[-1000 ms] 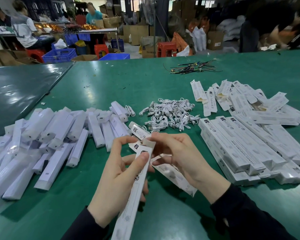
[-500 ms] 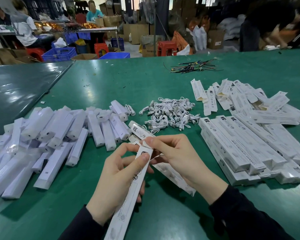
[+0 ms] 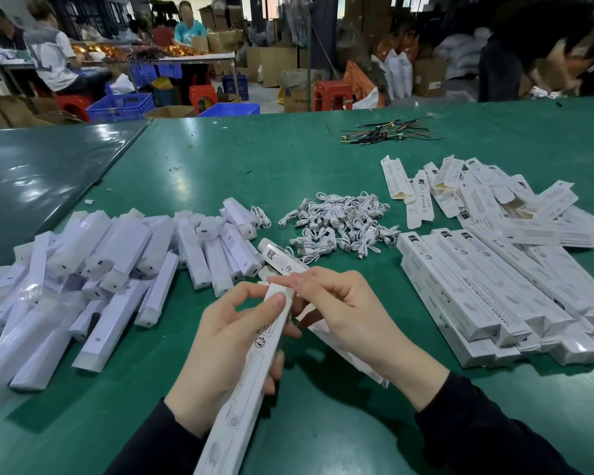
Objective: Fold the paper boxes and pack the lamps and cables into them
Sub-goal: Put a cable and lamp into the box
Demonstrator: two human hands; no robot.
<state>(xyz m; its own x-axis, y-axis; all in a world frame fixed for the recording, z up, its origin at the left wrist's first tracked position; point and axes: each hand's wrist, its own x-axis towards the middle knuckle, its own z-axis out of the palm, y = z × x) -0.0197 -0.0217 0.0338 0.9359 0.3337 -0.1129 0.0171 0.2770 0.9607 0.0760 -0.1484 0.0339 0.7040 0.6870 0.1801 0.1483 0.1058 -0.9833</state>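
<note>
Many units on both sides of the job, so we judge it mid-run. Inventory as we see it:

- Packed boxes (image 3: 467, 289): stack of closed white printed cartons, right of centre on the green table (image 3: 288, 159). We count these as done; can't confirm contents.
- Flat box blanks (image 3: 487, 197): loose heap behind that stack, unfolded or partly opened, some showing a tan inside. Still to fold.
- Lamps (image 3: 93, 269): big pile of long white bars in clear wrap, left side, dark port visible on several ends. Still to pack, and plenty of them.
- Cables (image 3: 336, 224): tangle of short white coiled leads, centre, between lamps and boxes. Still to pack.
- Wire offcuts (image 3: 384, 133): dark thin bundle farther back; not part of our job, apparently.

Box in hand (image 3: 254, 365): long, slim, white w/ grey print and round logos, running from bottom edge up to the hands, held above the table near centre. Left hand (image 3: 220, 358) grips its body, thumb pressed near the top end. Right hand (image 3: 336, 310) pinches at the end flap, fingers curled. We judge the end is being closed; whether lamp and cable are inside, can't tell. Another flat blank (image 3: 343, 351) lies under the right hand.
</note>
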